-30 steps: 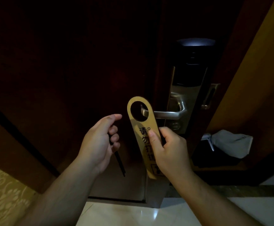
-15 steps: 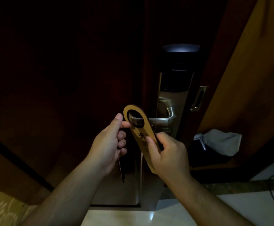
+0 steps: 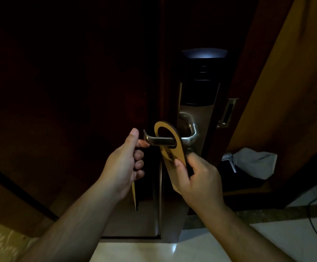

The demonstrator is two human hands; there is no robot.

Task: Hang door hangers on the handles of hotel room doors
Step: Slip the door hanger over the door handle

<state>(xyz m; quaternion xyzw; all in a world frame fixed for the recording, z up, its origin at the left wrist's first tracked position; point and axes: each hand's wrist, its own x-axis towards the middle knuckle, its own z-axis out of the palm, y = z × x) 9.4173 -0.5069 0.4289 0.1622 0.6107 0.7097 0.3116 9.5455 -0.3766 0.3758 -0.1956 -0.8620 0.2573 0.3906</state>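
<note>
Door hanger (image 3: pixel 172 154) sits looped over the lever handle (image 3: pixel 159 141) by the edge of the door (image 3: pixel 78 110), with the lever passing through its hole. Our right grip (image 3: pixel 201 178) pinches its lower part between thumb and fingers. Our left grip (image 3: pixel 123 163) curls round a second hanger (image 3: pixel 134 195), seen edge-on, forefinger at the lever's tip.
</note>
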